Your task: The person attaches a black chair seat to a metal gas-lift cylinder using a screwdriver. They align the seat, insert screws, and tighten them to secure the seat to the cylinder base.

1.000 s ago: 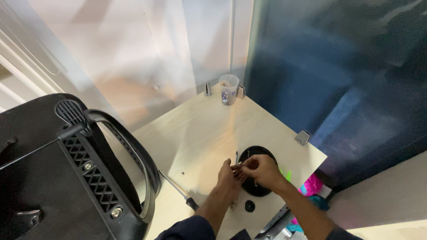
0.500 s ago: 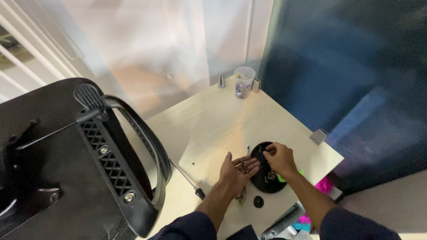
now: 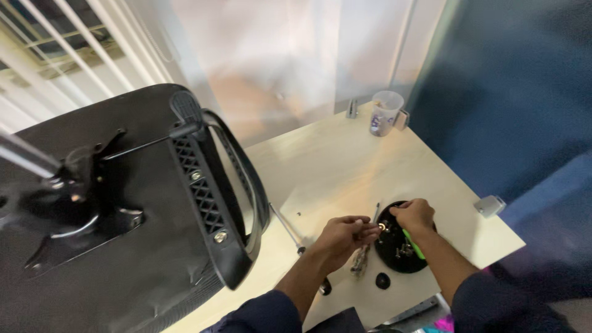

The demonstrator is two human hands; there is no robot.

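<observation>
A round black tray (image 3: 402,262) with small metal parts and a green piece lies near the front right of a pale wooden table (image 3: 345,166). My right hand (image 3: 414,214) rests over the tray's far rim, fingers curled, and what it pinches I cannot make out. My left hand (image 3: 343,238) is just left of the tray, fingers closed around small metal screws. A thin metal rod (image 3: 376,213) stands between the two hands. More screws (image 3: 359,261) lie on the table under my left hand.
An upturned black office chair (image 3: 123,216) with its armrest (image 3: 237,185) fills the left side. A long screwdriver (image 3: 290,231) lies beside it. A clear plastic cup (image 3: 385,113) stands at the table's far edge, a black knob (image 3: 383,280) near the front. Blue wall at right.
The view has shifted, so the chair takes up more of the frame. My right hand has moved a little toward the tray's far rim. My left hand stays closed beside it.
</observation>
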